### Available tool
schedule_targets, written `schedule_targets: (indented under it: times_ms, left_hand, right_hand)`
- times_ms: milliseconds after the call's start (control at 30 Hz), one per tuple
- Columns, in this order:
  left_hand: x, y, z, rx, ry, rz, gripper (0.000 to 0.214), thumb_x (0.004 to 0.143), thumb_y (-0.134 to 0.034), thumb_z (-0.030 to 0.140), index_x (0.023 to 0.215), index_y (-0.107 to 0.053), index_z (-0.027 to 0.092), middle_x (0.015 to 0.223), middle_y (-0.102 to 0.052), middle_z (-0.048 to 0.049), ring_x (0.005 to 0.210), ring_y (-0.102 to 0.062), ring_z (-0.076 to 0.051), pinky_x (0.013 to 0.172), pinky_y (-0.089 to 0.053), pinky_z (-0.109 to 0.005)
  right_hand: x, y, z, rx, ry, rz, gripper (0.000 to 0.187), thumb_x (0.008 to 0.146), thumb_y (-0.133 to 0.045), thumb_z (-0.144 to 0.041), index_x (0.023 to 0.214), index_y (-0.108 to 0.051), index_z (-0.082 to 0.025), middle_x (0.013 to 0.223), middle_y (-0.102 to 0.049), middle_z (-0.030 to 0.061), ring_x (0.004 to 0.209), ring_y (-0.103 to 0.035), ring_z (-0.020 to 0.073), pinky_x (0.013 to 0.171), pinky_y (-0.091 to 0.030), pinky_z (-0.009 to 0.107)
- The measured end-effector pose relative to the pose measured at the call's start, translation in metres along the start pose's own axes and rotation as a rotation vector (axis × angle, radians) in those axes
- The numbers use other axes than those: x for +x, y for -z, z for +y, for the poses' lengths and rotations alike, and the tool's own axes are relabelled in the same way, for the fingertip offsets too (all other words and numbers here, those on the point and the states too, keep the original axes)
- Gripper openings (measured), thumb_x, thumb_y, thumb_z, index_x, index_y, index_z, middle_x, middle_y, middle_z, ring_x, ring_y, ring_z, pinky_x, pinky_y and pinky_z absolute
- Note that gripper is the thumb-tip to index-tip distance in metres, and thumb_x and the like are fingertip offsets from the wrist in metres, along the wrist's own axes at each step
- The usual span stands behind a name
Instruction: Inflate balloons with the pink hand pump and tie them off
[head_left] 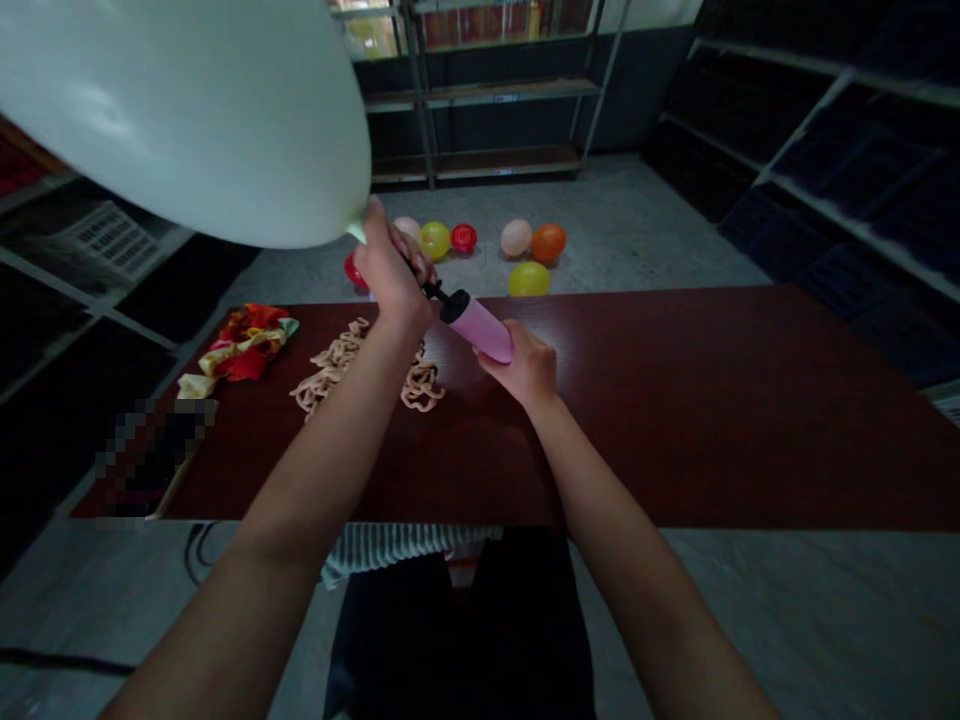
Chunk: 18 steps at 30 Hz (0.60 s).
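Observation:
A large pale green balloon (225,130), blown up, fills the upper left, its neck at my left hand (394,260). That hand is closed by the neck and around the black end of a balloon pump; my fingers hide how the two meet. A black rod runs from there into the pump's pink barrel (481,330). My right hand (525,365) is wrapped round the lower end of the barrel. Beneath my left forearm, a tangle of beige long balloons (422,386) lies on the table. Uninflated coloured balloons (247,345) are heaped further left.
The dark red-brown table (712,400) spans in front of me. On the floor beyond lie several small inflated balloons, among them an orange balloon (548,243) and a yellow balloon (529,279). A metal shelf (510,90) stands behind, with dark stacked shelving (847,170) at right.

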<state>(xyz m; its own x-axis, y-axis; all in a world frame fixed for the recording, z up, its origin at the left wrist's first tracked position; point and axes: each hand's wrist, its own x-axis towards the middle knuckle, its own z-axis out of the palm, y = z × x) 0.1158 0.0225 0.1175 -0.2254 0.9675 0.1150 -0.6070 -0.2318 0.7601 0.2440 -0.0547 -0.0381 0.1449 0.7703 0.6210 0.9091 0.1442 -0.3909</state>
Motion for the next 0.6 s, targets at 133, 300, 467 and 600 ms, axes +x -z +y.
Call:
schedule_targets:
  times_ms: [133, 300, 467, 600]
  left_hand:
    - [-0.016, -0.004, -0.02, -0.038, 0.111, 0.051, 0.046, 0.103, -0.048, 0.037, 0.065, -0.027, 0.022, 0.05, -0.023, 0.0081, 0.033, -0.025, -0.005, 0.039, -0.02, -0.02]
    - [-0.017, 0.009, -0.008, -0.09, 0.179, 0.087, 0.046, 0.101, -0.049, 0.044, 0.065, -0.03, 0.022, 0.049, -0.023, 0.0078, 0.031, -0.025, -0.006, 0.037, -0.02, -0.02]
    - [-0.016, 0.036, 0.013, -0.126, 0.16, 0.113, 0.046, 0.103, -0.044, 0.041, 0.064, -0.028, 0.022, 0.045, -0.024, 0.0075, 0.03, -0.023, -0.007, 0.037, -0.02, -0.023]
    - [-0.011, 0.063, 0.033, -0.155, 0.102, 0.125, 0.045, 0.104, -0.039, 0.031, 0.062, -0.025, 0.023, 0.042, -0.023, 0.0078, 0.031, -0.023, -0.007, 0.04, -0.02, -0.025]
  right_hand:
    - [0.0, -0.001, 0.002, -0.01, -0.011, 0.035, 0.043, 0.083, -0.069, -0.052, 0.11, -0.064, -0.02, 0.091, -0.076, 0.0089, 0.081, -0.073, 0.026, 0.069, -0.053, 0.035]
    - [-0.002, 0.001, -0.001, 0.002, 0.054, 0.051, 0.044, 0.083, -0.071, -0.055, 0.11, -0.065, -0.02, 0.092, -0.077, 0.0092, 0.083, -0.074, 0.0258, 0.071, -0.054, 0.034]
    - [-0.006, 0.002, -0.004, -0.03, 0.164, 0.017, 0.047, 0.083, -0.072, -0.056, 0.112, -0.066, -0.019, 0.096, -0.077, 0.011, 0.084, -0.074, 0.026, 0.074, -0.054, 0.034]
    - [-0.009, 0.003, -0.005, -0.082, 0.254, 0.007, 0.044, 0.084, -0.072, -0.052, 0.11, -0.067, -0.018, 0.096, -0.077, 0.0108, 0.083, -0.074, 0.0249, 0.072, -0.053, 0.033]
